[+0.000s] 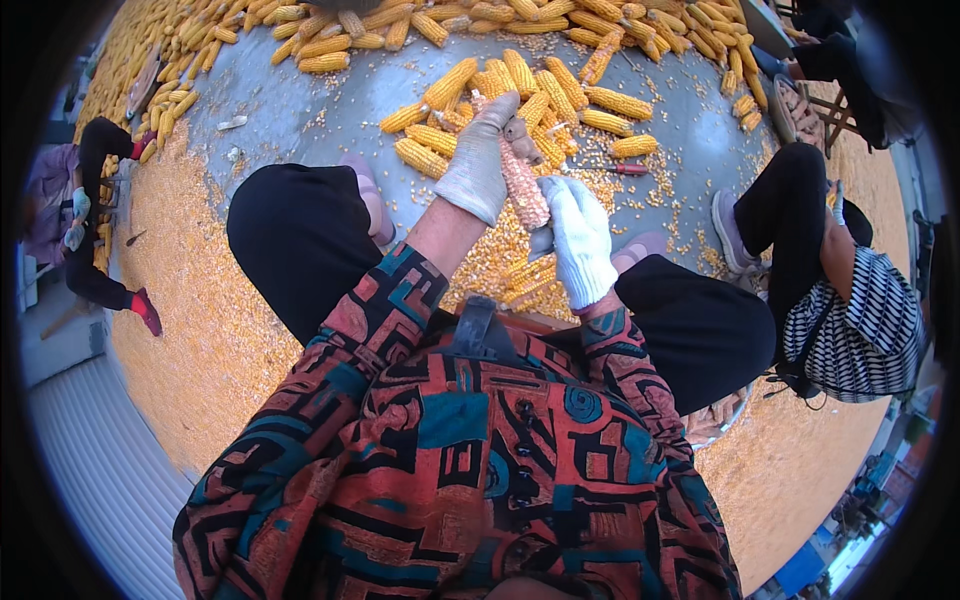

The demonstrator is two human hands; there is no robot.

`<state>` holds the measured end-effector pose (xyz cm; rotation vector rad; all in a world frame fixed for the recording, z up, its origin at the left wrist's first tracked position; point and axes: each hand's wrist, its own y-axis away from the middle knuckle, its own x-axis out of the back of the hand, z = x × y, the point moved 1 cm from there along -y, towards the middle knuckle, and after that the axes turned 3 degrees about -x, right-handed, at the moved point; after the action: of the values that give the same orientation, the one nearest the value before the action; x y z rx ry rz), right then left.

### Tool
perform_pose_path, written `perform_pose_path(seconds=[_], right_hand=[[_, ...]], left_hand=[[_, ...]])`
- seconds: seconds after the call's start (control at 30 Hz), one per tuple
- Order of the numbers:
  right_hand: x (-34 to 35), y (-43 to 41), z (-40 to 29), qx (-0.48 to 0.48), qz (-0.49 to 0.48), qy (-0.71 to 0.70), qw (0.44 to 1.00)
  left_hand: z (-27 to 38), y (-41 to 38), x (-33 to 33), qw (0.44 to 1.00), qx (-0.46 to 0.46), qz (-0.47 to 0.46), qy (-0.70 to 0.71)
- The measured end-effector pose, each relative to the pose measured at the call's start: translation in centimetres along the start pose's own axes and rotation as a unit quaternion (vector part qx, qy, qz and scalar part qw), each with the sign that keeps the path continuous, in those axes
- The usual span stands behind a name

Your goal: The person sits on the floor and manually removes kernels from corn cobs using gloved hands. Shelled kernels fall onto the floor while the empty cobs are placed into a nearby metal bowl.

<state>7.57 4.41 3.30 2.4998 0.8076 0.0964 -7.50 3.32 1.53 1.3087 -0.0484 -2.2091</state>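
Observation:
My left hand (484,157), in a worn grey-white glove with dirty fingertips, grips the upper part of a mostly stripped corn cob (524,187). The cob slants down towards my right hand (576,236), in a whiter knitted glove, beside the cob's lower end. Its fingertips are partly hidden, so whether they grip the cob is unclear. Beyond the hands lies a small heap of yellow ears of corn (553,94). A screwdriver-like tool with a red handle (630,169) lies on the floor to its right. Loose kernels (487,259) are piled below my hands, between my feet.
A large pile of corn ears (337,37) stretches across the far side. Spread kernels (195,330) cover the ground at left and right. One person (847,300) sits close on my right, another (64,202) on the left, a third at upper right. A container of cobs (712,424) stands behind my right knee.

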Motion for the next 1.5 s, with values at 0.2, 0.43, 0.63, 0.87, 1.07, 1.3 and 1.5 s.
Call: perform_pose_path(seconds=[0.2, 0.43, 0.63, 0.87, 1.07, 1.3, 1.5], right_hand=[[1.9, -0.6, 0.6, 0.204, 0.106, 0.323, 0.918], [0.3, -0.3, 0.7, 0.034, -0.064, -0.025, 0.997], [0.8, -0.3, 0.7, -0.060, -0.112, -0.342, 0.931], [0.2, -0.2, 0.6, 0.032, -0.019, 0.045, 0.998], [0.3, 0.1, 0.8, 0.045, -0.089, -0.024, 0.995], [2.7, -0.2, 0.9, 0.194, 0.089, 0.392, 0.895], [1.7, 0.7, 0.0, -0.040, -0.125, -0.039, 0.991]], left_hand=[[-0.1, -0.7, 1.7, 0.991, -0.016, 0.129, -0.003], [-1.4, -1.4, 2.9, 0.978, 0.012, 0.206, -0.025], [-0.7, -1.2, 1.3, 0.992, 0.045, 0.088, 0.081], [-1.5, -1.6, 2.8, 0.994, -0.011, 0.107, 0.002], [-1.2, -2.5, 4.5, 0.996, 0.010, 0.085, 0.020], [-0.9, -2.1, 3.4, 0.997, -0.015, 0.076, 0.012], [-1.9, -0.3, 0.3, 0.996, 0.033, -0.074, -0.034]])
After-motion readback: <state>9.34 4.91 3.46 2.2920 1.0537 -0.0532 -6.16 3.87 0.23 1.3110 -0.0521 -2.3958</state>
